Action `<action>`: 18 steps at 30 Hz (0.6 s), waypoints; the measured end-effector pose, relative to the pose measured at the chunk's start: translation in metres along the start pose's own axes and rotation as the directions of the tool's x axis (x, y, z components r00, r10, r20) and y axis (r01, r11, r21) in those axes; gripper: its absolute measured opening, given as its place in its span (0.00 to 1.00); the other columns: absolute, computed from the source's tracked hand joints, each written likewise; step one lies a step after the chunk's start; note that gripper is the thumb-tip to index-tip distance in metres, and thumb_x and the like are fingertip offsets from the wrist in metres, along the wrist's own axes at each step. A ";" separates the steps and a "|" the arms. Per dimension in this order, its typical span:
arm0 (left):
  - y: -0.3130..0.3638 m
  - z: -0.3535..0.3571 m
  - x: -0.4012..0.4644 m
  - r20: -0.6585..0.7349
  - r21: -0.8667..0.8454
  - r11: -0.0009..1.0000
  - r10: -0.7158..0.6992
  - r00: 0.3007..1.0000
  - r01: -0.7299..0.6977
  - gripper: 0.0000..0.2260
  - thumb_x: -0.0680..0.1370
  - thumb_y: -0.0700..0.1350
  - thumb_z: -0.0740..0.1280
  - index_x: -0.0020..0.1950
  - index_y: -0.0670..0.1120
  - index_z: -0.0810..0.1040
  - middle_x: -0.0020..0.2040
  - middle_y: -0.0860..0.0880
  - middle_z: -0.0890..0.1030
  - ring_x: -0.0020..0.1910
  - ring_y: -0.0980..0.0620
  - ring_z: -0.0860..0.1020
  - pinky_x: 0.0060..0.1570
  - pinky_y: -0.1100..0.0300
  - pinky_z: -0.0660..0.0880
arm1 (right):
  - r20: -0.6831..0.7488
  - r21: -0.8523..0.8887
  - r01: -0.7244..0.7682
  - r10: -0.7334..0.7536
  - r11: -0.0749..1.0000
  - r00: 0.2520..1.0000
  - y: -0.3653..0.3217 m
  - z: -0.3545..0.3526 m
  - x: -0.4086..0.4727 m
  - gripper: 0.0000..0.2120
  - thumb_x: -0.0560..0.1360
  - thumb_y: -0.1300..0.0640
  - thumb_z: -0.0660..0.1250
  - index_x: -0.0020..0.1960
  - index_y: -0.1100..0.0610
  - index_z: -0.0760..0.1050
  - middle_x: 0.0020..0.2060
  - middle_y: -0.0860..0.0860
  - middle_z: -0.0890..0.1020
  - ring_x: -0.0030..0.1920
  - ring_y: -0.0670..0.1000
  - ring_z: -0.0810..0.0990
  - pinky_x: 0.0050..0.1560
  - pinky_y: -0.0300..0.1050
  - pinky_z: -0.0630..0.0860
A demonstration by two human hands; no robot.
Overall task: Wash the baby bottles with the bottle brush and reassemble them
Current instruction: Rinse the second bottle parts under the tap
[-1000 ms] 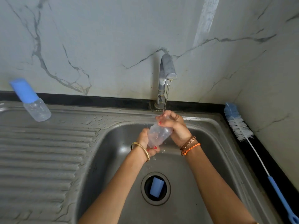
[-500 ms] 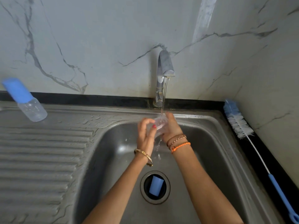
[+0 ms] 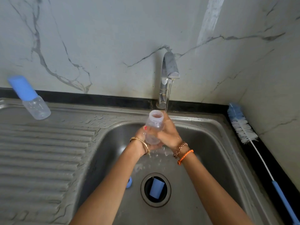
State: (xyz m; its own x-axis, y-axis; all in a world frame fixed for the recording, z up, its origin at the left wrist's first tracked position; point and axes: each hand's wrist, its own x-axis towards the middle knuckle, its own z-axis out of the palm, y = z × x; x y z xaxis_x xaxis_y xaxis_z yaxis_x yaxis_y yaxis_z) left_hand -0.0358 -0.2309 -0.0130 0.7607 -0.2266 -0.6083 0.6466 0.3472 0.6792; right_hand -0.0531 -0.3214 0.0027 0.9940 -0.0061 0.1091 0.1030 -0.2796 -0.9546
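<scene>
While water runs from the tap (image 3: 168,73) into the steel sink (image 3: 215,143), we hold the open bottle (image 3: 153,127) upright over the basin, its mouth just left of the stream. Our left hand (image 3: 142,140) wraps around its lower body; our right hand (image 3: 168,133) grips its right side, fingers curled. The bottle brush (image 3: 243,129) lies on the right counter edge. A capped bottle (image 3: 30,99) stands on the drainboard. A blue cap (image 3: 156,189) sits in the drain.
</scene>
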 end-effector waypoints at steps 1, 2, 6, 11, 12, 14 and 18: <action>-0.002 -0.003 0.001 0.014 0.021 1.000 -0.005 1.000 0.004 0.10 0.79 0.47 0.61 0.48 0.40 0.74 0.36 0.42 0.80 0.38 0.46 0.76 0.29 0.56 0.79 | 0.019 -0.032 -0.011 0.011 0.999 1.000 -0.002 -0.004 -0.001 0.22 0.67 0.62 0.75 0.56 0.57 0.69 0.44 0.47 0.77 0.50 0.52 0.78 0.57 0.52 0.75; -0.004 -0.006 0.005 -0.005 -0.005 1.000 -0.017 1.000 0.017 0.11 0.79 0.48 0.62 0.49 0.40 0.73 0.41 0.41 0.78 0.40 0.45 0.76 0.33 0.52 0.79 | 0.010 -0.080 -0.019 0.019 0.997 1.000 -0.005 -0.009 -0.002 0.23 0.67 0.59 0.74 0.57 0.57 0.68 0.45 0.47 0.77 0.50 0.53 0.77 0.57 0.55 0.75; -0.009 -0.017 0.010 -0.072 -0.068 0.997 0.035 0.997 -0.040 0.06 0.79 0.43 0.60 0.51 0.41 0.72 0.42 0.44 0.75 0.37 0.45 0.74 0.39 0.54 0.76 | -0.439 -0.286 0.099 -0.222 0.953 0.871 -0.010 -0.010 -0.009 0.28 0.68 0.48 0.72 0.62 0.55 0.64 0.49 0.47 0.75 0.48 0.50 0.76 0.48 0.45 0.74; -0.024 -0.024 0.008 -0.092 -0.057 0.998 0.012 0.996 -0.017 0.11 0.80 0.46 0.58 0.56 0.40 0.74 0.49 0.45 0.76 0.40 0.49 0.73 0.41 0.59 0.72 | -0.353 -0.319 -0.066 -0.054 0.946 0.934 -0.004 -0.005 -0.014 0.31 0.67 0.42 0.72 0.62 0.55 0.65 0.50 0.49 0.77 0.49 0.52 0.78 0.48 0.47 0.76; -0.026 -0.026 0.010 -0.100 -0.058 0.998 0.018 0.995 -0.024 0.14 0.81 0.47 0.58 0.61 0.40 0.73 0.53 0.44 0.76 0.40 0.49 0.73 0.40 0.59 0.72 | -0.457 -0.243 0.014 -0.127 0.970 0.880 -0.010 -0.006 -0.017 0.32 0.66 0.41 0.70 0.63 0.54 0.64 0.49 0.47 0.76 0.48 0.50 0.78 0.47 0.45 0.74; -0.028 -0.028 0.009 -0.108 -0.072 0.997 0.026 0.994 -0.034 0.16 0.81 0.47 0.58 0.65 0.39 0.71 0.59 0.43 0.75 0.40 0.49 0.74 0.39 0.60 0.73 | -0.528 -0.158 0.109 -0.177 0.982 0.831 -0.011 -0.005 -0.022 0.32 0.65 0.39 0.68 0.62 0.51 0.61 0.49 0.48 0.77 0.47 0.50 0.79 0.47 0.46 0.75; -0.032 -0.025 0.005 -0.085 -0.117 0.993 0.002 0.996 -0.012 0.14 0.81 0.49 0.57 0.55 0.40 0.75 0.57 0.42 0.76 0.41 0.48 0.74 0.41 0.57 0.72 | -0.298 -0.335 -0.086 -0.019 0.938 0.954 0.002 -0.004 -0.020 0.31 0.66 0.43 0.73 0.61 0.53 0.65 0.47 0.48 0.77 0.48 0.53 0.80 0.48 0.51 0.79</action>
State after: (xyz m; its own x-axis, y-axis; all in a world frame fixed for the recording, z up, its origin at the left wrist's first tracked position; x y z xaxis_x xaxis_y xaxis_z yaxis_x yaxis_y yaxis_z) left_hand -0.0539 -0.2207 -0.0477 0.7543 -0.1481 -0.6396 0.6264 0.4541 0.6336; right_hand -0.0732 -0.3253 -0.0006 0.9359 -0.2864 0.2051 -0.0008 -0.5839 -0.8118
